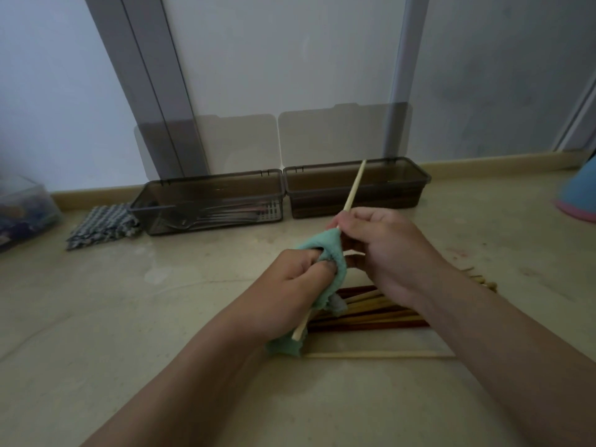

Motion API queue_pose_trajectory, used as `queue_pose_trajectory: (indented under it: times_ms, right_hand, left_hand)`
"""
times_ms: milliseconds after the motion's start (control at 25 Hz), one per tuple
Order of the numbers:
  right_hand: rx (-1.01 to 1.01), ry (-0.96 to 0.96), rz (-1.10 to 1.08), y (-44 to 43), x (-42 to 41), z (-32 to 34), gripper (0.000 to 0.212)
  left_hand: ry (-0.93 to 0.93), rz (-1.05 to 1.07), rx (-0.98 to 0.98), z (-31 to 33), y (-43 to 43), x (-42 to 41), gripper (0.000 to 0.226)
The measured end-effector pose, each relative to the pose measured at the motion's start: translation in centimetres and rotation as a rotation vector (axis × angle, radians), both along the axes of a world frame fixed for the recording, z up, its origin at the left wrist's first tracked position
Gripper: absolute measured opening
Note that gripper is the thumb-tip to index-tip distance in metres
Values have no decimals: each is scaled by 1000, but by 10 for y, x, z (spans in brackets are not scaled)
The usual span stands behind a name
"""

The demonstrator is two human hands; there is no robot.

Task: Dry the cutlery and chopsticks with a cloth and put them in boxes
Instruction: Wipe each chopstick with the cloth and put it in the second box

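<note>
My left hand [290, 285] grips a teal cloth [325, 250] wrapped around a pale wooden chopstick [354, 185]. My right hand [380, 246] pinches the same chopstick just above the cloth. The stick slants up toward the right box [358, 201], its lower end poking out below my left hand. A pile of brown and pale chopsticks [371, 311] lies on the floor under my hands, with one pale chopstick [377, 354] apart in front. The left box [209, 204] holds metal cutlery. Both smoky boxes stand with lids open.
A checked cloth [103, 225] lies left of the boxes. A clear plastic container [22, 211] sits at the far left, and a blue and pink object [580, 195] at the far right. The boxes stand against a wall and a sliding door frame.
</note>
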State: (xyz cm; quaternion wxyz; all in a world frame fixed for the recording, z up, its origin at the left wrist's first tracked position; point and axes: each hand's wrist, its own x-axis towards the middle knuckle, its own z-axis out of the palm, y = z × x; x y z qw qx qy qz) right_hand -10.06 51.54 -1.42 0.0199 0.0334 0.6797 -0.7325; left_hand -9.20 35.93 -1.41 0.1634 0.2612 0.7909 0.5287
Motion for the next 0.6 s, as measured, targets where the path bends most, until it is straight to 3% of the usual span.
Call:
queue_pose_trajectory:
  times_ms: [240,440,520,600]
  right_hand:
    - [-293,-46,-267,8,-8,8,27]
    - [-331,-16,-457,18,-15,12,24]
    - [-103,58,-441,27,-17,14,23]
    - [564,228,-407,29,-21,11,25]
  left_hand:
    - [-6,25,-21,1,-5,-5,27]
    - [21,36,31,2,-11,-5,28]
    - [8,128,131,2,-15,-9,28]
    - [41,204,188,-1,-17,-14,27]
